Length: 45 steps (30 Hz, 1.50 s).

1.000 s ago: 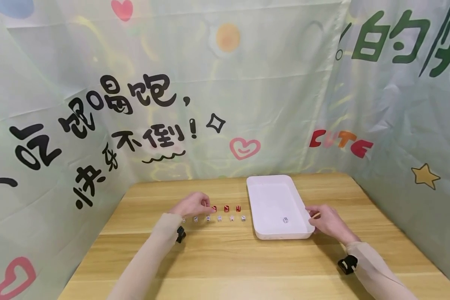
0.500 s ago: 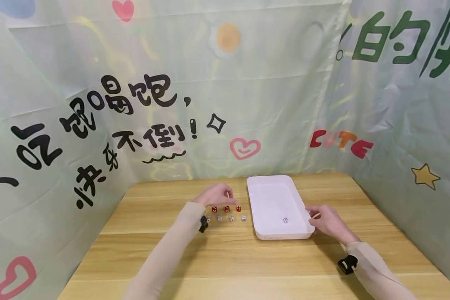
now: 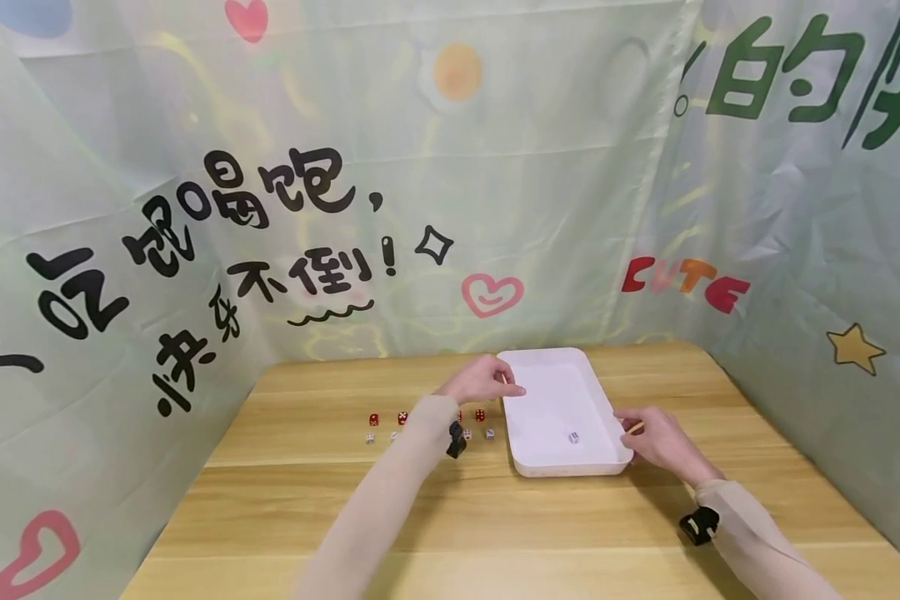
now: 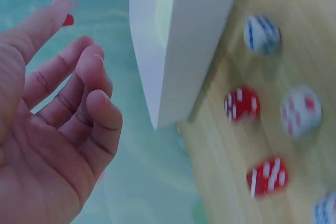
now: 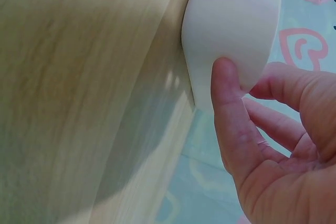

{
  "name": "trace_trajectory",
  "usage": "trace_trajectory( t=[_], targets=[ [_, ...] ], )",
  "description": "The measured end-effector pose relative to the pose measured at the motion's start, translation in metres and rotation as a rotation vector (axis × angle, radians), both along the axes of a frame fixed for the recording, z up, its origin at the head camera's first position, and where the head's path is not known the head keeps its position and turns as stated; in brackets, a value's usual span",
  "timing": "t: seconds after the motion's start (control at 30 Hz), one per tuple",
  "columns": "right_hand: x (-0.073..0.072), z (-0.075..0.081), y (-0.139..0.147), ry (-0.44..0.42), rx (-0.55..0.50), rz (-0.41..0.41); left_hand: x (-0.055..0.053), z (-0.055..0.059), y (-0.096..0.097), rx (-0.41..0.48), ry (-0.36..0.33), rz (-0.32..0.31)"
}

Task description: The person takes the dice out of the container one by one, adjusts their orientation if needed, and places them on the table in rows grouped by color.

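My left hand (image 3: 483, 379) hovers at the left rim of a white tray (image 3: 547, 404), its fingers loosely curled. In the left wrist view no object shows between those fingers (image 4: 102, 111). At the tray's right side my right hand (image 3: 663, 442) pinches the rim, its thumb (image 5: 226, 77) against the outer wall. One white die (image 3: 574, 437) lies inside the tray. To the left of the tray, red dice (image 3: 373, 419) form a row, with a row of white dice (image 3: 370, 437) nearer to me. My left forearm hides the middle of both rows.
A wooden table (image 3: 495, 533) carries everything. Printed cloth (image 3: 555, 208) hangs close behind it and along both sides. Each wrist wears a small black device (image 3: 699, 526).
My left hand has moved right, from over the red dice to the tray's left rim, uncovering dice at the left end. My right hand has stayed on the tray.
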State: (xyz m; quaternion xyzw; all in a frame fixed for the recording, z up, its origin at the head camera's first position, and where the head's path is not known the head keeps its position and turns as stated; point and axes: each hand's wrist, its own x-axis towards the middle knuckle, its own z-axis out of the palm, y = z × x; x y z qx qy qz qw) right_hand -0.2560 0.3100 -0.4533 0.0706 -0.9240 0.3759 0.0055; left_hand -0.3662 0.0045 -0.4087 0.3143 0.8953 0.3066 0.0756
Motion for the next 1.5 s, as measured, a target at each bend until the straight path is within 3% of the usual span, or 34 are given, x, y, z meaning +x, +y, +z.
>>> trace_trajectory(
  t=[0.2,0.57,0.7,0.83,1.0,1.37,1.5],
  targets=[
    [0.001,0.002,0.0,-0.001,0.009,-0.001,0.007,-0.005,0.027,0.042,-0.056,0.008],
    [0.001,0.0,0.001,0.012,-0.005,0.009,0.019,0.003,0.082,-0.053,0.023,-0.071],
    [0.001,-0.001,0.002,0.01,-0.007,0.01,0.022,-0.002,0.097,-0.145,-0.026,-0.079],
    [0.0,-0.001,0.002,0.018,-0.004,0.012,0.028,-0.01,0.104,-0.278,-0.073,-0.056],
    [0.0,-0.001,0.003,0.034,-0.011,0.021,0.033,-0.016,0.107,-0.39,-0.042,-0.019],
    [-0.003,-0.001,0.002,0.028,-0.009,0.043,0.044,-0.024,0.12,-0.461,0.007,0.067],
    [-0.002,-0.002,0.003,0.025,-0.005,0.033,0.049,-0.023,0.125,-0.496,0.044,0.071]
  ],
)
